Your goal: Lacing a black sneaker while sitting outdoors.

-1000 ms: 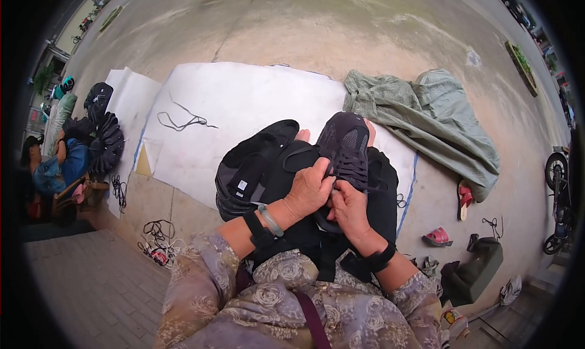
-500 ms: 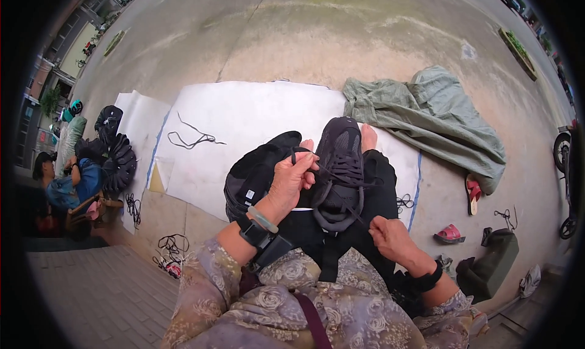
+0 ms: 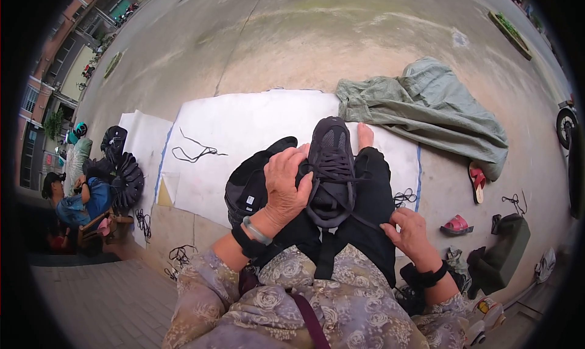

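Sitting far off at the left edge, another person in a blue top [image 3: 78, 201] is bent over beside a pile of dark shoes [image 3: 119, 172]; a small white sheet [image 3: 141, 143] lies under that pile on the grey ground; next to it a big white sheet [image 3: 244, 126] is spread out, and a loose black lace [image 3: 196, 151] lies curled on it; more black laces [image 3: 178, 254] lie on the ground near the sheet's lower corner.

A black bag [image 3: 247, 187] rests by the person's left knee; the left hand [image 3: 285, 187] is closed around the side of a dark grey lace-up shoe [image 3: 330, 169], with fingers curled over its edge; the shoe lies on the person's lap, on the black trousers [image 3: 372, 209], toe pointing away, touching the left hand; a black lace [image 3: 359, 218] runs from the shoe down toward the right hand; the right hand [image 3: 409, 233] rests on the right thigh, apart from the shoe, with fingers pinched on the end of that lace; both wrists wear dark bands; a bare foot [image 3: 364, 135] pokes out past the shoe.

Further right a crumpled green cloth [image 3: 426, 111] lies on the ground; two red sandals [image 3: 458, 225] lie near it, well apart from each other; a dark green bag [image 3: 503, 251] sits by the right edge.
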The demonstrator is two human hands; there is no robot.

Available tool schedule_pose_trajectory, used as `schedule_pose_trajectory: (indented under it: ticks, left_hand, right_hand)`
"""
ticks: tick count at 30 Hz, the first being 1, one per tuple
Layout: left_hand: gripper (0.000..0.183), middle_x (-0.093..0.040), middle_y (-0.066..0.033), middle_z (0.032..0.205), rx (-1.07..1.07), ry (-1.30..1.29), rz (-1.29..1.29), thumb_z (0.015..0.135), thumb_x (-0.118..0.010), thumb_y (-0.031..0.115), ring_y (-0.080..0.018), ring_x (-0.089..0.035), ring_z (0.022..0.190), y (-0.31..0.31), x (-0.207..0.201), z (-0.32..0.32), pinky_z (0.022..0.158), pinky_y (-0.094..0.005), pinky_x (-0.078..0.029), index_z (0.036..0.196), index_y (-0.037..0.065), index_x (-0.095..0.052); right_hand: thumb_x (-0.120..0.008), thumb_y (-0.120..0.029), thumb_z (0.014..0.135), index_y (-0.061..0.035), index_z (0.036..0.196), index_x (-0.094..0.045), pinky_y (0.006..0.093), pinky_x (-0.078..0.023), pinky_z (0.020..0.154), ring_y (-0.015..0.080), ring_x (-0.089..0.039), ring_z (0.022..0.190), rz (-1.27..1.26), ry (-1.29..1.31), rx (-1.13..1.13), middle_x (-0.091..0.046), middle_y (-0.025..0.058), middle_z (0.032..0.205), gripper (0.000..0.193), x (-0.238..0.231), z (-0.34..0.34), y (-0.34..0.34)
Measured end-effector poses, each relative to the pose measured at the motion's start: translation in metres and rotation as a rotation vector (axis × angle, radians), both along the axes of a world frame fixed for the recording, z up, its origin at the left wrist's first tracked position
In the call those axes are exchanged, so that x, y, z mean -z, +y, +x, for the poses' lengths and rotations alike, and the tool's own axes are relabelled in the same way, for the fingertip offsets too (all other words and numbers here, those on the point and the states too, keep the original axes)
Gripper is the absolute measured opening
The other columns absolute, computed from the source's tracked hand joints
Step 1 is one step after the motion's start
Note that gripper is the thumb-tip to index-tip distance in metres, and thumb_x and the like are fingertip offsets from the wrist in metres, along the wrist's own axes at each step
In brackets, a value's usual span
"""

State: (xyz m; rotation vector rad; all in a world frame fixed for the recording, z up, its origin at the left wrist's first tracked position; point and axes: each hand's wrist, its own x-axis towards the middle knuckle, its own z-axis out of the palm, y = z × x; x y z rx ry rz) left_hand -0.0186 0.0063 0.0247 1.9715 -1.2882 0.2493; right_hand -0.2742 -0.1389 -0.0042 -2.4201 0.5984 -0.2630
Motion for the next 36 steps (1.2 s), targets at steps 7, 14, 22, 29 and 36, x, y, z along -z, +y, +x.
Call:
schedule_pose_trajectory:
  ticks: [7,14,22,29,36]
  left_hand:
    - [0.019,-0.06,-0.018,0.079,0.3,0.33,0.364,0.079,-0.056,0.008,-0.0356,-0.06,0.073,-0.014,0.039,-0.042,0.063,-0.0387,-0.049,0.097,0.0,-0.057]
    - [0.023,-0.061,-0.018,0.082,0.228,0.316,0.35,0.08,-0.055,0.01,-0.0349,-0.061,0.076,-0.031,0.06,-0.043,0.064,-0.0406,-0.048,0.102,0.003,-0.054]
    - [0.014,-0.061,-0.0164,0.069,0.073,0.459,0.374,0.077,-0.058,0.013,-0.0312,-0.062,0.064,-0.041,0.064,-0.042,0.058,-0.0371,-0.048,0.086,0.004,-0.063]
    - [0.008,-0.061,-0.0161,0.067,0.025,0.502,0.384,0.076,-0.058,0.01,-0.0301,-0.062,0.062,-0.043,0.073,-0.043,0.057,-0.0363,-0.047,0.078,0.002,-0.061]
    - [0.01,-0.056,-0.0138,0.061,0.425,0.536,0.749,0.077,-0.058,0.012,-0.027,-0.058,0.058,0.009,0.019,-0.011,0.055,-0.0339,-0.045,0.075,0.002,-0.058]
  right_hand:
    - [-0.063,-0.017,0.075,-0.0046,0.086,-0.049,0.0405,-0.046,0.057,0.0318,-0.058,0.066,-0.078,-0.179,0.1,-0.055,0.0131,0.075,0.021,0.014,0.088,0.038]
    - [-0.057,-0.015,0.078,-0.0016,0.087,-0.047,0.0451,-0.046,0.058,0.0378,-0.058,0.067,0.101,-0.165,0.192,-0.057,0.0189,0.071,0.019,0.04,0.096,0.027]
    - [-0.055,-0.014,0.078,0.0025,0.105,-0.049,0.0433,-0.048,0.065,0.0375,-0.059,0.075,0.207,-0.178,0.236,-0.06,0.0208,0.081,0.033,0.049,0.101,0.029]
    - [-0.056,-0.009,0.074,-0.0011,0.101,-0.054,0.0391,-0.047,0.062,0.0332,-0.058,0.068,0.239,-0.294,0.24,-0.058,0.017,0.074,0.027,0.053,0.102,0.03]
    - [-0.059,-0.01,0.073,0.0005,0.1,-0.053,0.0388,-0.047,0.062,0.0321,-0.058,0.065,0.468,-0.22,0.269,-0.057,0.0146,0.07,0.029,0.056,0.09,0.025]
